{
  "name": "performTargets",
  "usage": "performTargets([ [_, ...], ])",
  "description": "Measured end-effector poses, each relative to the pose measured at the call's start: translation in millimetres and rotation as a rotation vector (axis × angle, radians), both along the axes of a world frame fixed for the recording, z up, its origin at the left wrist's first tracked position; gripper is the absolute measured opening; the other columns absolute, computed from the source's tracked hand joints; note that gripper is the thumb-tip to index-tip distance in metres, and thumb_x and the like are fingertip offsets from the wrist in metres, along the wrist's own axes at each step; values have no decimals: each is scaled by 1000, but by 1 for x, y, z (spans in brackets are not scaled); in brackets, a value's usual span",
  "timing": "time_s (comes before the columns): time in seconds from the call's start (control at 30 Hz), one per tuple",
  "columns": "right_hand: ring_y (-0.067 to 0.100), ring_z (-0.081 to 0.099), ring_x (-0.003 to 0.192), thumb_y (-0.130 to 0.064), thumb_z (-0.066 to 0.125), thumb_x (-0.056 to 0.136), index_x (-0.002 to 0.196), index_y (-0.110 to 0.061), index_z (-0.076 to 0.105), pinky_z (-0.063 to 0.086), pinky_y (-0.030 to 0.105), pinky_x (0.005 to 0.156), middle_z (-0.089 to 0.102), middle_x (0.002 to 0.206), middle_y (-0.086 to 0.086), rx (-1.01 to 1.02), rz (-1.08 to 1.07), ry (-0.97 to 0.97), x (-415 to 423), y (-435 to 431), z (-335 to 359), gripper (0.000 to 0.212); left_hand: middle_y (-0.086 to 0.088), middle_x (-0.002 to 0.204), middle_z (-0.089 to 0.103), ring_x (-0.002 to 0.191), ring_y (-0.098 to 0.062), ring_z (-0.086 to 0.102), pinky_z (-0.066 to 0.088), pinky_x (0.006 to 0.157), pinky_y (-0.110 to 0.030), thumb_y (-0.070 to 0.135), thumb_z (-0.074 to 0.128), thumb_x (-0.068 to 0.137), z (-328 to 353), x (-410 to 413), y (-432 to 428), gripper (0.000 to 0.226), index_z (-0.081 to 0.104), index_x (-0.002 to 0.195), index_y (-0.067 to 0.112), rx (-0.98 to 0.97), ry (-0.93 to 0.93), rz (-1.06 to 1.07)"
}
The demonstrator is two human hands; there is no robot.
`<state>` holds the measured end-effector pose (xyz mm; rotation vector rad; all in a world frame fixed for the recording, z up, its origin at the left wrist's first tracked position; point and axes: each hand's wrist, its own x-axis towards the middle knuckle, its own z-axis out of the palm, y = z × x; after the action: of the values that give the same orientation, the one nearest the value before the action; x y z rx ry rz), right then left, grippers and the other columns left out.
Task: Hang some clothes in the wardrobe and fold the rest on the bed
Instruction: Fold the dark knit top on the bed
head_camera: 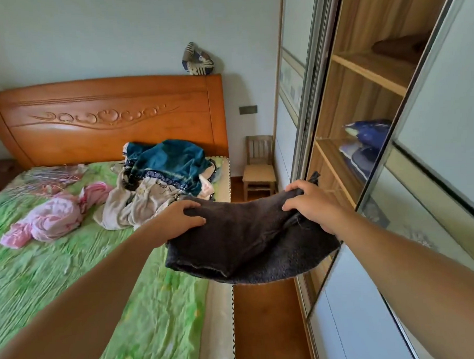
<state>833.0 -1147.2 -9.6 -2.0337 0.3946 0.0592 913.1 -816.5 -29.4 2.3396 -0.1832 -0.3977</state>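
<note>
A dark grey knitted garment [244, 244], folded, hangs in the air between the bed and the wardrobe. My left hand [178, 220] grips its left top edge and my right hand [313, 206] grips its right top edge. On the bed [71, 268], under a green sheet, lie a pink garment [55, 217], a beige garment [139, 205] and a teal garment [170, 163] in a heap near the headboard. The open wardrobe [361, 73] on the right shows wooden shelves.
Blue folded bedding [367, 141] and a brown item [398, 47] lie on the wardrobe shelves. A sliding door [440, 132] stands at the right. A small wooden chair [259, 164] sits in the corner. A narrow strip of wooden floor [264, 322] runs between bed and wardrobe.
</note>
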Motion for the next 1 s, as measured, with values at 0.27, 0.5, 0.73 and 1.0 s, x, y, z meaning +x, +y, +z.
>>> performTargets([
  [0.27,15,54,95,-22,76,79,95,-32,67,42,31,69,58,108,-4,-37,29,-82,104,-26,42,21,15,104,57,90,-1,54,41,68,-20,45,74,87,46,106,-27,24,67,109,39,23,-51,-65],
  [0.5,12,53,92,-20,76,82,95,-27,69,39,28,65,59,105,-6,-39,-36,-168,245,-61,87,16,11,100,66,89,-6,60,45,73,-25,47,72,88,91,270,-73,18,72,102,36,66,-176,-143],
  [0.73,16,57,94,-26,73,82,92,-28,70,41,30,67,63,101,-3,-66,-212,-291,332,-105,156,11,9,96,71,87,-9,67,48,66,-24,49,70,88,176,403,-135,15,73,96,38,17,-280,-289],
  [1.0,13,58,92,-32,71,70,80,-30,70,39,31,65,67,96,-6,-137,-478,-438,322,-171,234,10,10,101,71,93,-10,66,52,80,-26,47,72,86,249,454,-248,14,75,97,38,-120,-372,-479],
])
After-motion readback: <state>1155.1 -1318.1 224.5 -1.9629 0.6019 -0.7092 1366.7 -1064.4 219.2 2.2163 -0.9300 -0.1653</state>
